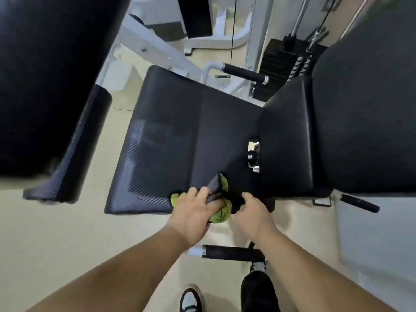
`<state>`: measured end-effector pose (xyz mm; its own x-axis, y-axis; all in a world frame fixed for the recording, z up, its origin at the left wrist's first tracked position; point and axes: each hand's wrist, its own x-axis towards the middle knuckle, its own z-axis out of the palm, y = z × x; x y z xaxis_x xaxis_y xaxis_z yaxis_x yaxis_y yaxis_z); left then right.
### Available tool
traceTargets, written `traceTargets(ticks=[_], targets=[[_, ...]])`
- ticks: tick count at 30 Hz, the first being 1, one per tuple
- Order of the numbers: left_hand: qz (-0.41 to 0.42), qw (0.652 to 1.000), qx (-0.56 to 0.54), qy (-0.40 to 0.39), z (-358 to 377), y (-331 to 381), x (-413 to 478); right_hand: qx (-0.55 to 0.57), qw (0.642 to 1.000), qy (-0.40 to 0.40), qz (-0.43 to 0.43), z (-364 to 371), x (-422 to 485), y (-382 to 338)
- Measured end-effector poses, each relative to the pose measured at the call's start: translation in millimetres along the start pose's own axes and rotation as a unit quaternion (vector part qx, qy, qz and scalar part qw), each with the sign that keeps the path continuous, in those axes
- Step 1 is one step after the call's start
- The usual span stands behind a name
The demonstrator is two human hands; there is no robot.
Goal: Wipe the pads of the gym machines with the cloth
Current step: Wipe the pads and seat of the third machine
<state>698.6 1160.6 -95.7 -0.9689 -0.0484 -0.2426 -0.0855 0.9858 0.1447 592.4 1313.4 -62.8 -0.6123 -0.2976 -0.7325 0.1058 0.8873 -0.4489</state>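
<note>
Both left hand point(193, 213) and right hand point(255, 218) grip the green cloth point(221, 213) on the seat pad point(168, 143), near its front edge; next we should sweep it across.

Ahead of the grip on the cloth point(221, 213), the seat pad point(168, 136) lay bare and unobstructed. Right of the grip, the back pad point(337, 131) rose as a wall. Far left, 1 large dark pad point(45, 75) loomed close. Just behind the grip, a black handle point(231, 253) crossed under the wrists, and open floor point(67, 233) lay to the left.
</note>
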Motion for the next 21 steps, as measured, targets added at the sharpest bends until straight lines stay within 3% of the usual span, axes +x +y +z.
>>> traceTargets(ticks=[4,8,12,15,17,21], targets=[[-0.147,0.982,0.077,0.091,-27,-60,-54,-0.032,0.999,-0.019,0.011,33,-40,19],[-0.338,0.933,-0.018,0.121,-29,-50,-54,-0.098,0.995,-0.026,-0.020,55,-62,47],[-0.321,0.925,-0.171,0.106,6,23,-43,-0.140,0.989,-0.038,-0.041,56,-64,58],[-0.259,0.956,-0.136,-0.005,26,72,-53,-0.090,0.992,-0.076,-0.053,65,-74,68],[-0.233,0.962,-0.142,-0.011,26,82,-60,-0.018,0.994,-0.093,-0.052,71,-91,76],[-0.222,0.945,-0.240,0.026,-9,80,-88,0.061,0.997,0.030,-0.038,67,-131,93]])
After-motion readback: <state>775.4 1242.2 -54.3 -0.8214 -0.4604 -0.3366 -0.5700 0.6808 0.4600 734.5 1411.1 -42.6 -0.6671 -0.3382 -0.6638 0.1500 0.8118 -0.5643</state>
